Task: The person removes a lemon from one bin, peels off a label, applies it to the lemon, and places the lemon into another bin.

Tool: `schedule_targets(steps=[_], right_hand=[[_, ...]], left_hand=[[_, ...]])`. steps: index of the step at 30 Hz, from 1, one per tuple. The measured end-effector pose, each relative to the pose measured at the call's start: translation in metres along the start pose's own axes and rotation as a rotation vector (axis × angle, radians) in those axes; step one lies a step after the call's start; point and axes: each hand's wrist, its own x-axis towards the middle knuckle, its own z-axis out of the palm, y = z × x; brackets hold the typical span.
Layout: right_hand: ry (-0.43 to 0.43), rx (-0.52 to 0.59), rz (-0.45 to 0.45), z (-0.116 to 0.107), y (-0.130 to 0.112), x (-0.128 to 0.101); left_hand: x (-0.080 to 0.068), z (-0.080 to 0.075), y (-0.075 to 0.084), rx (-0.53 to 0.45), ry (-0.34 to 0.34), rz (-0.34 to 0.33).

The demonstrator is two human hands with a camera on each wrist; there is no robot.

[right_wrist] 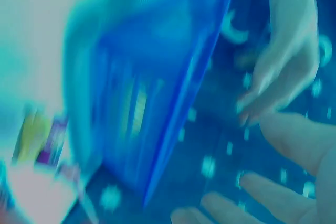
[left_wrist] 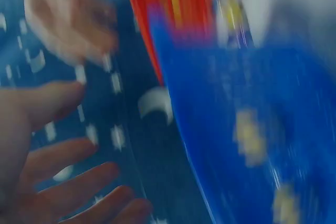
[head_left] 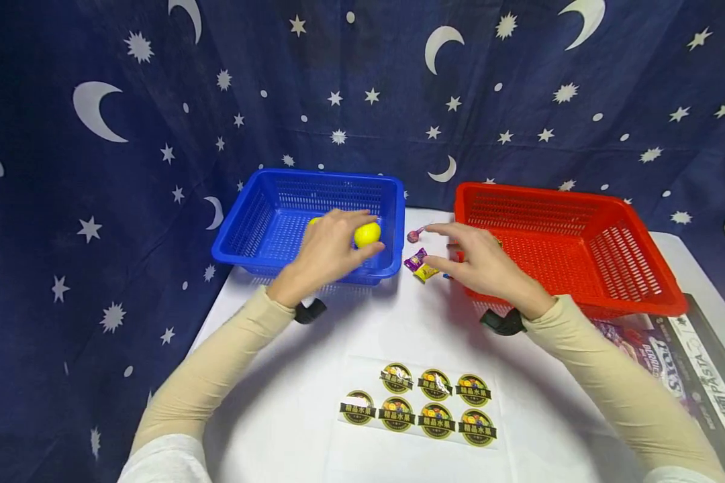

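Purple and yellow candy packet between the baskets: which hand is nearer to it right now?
Right. The right hand hovers just beside the purple and yellow candy packet, fingertips nearly on it. The left hand is farther off, over the blue basket by the yellow fruit.

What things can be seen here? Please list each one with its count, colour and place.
blue basket: 1, blue, back left of the table
lemon: at least 1, yellow, inside the blue basket
red basket: 1, red, back right
wrapped candies: a few, purple, yellow and pink, between the baskets
sticker sheet: 1, seven round dark-and-gold stickers, near edge
pasta box: 1, dark, far right
table: 1, white
curtain: 1, navy, moons and stars
left hand: over the blue basket, fingers relaxed
right hand: open, by the candies
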Motion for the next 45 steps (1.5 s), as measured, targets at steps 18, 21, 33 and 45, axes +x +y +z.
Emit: schedule_targets(steps=[18, 21, 33, 45], right_hand=[[-0.018, -0.063, 0.116, 0.083, -0.028, 0.013], [-0.014, -0.070, 0.115, 0.083, -0.027, 0.012], [0.006, -0.073, 0.096, 0.083, -0.026, 0.014], [0.080, 0.034, 0.061, 0.075, -0.011, 0.000]], left_hand=[[0.065, 0.010, -0.130, 0.142, -0.624, -0.312], [0.065, 0.020, -0.131, 0.160, -0.594, -0.295], [0.069, 0.028, -0.126, 0.112, -0.553, -0.285], [0.067, -0.011, -0.096, -0.024, -0.438, -0.113]])
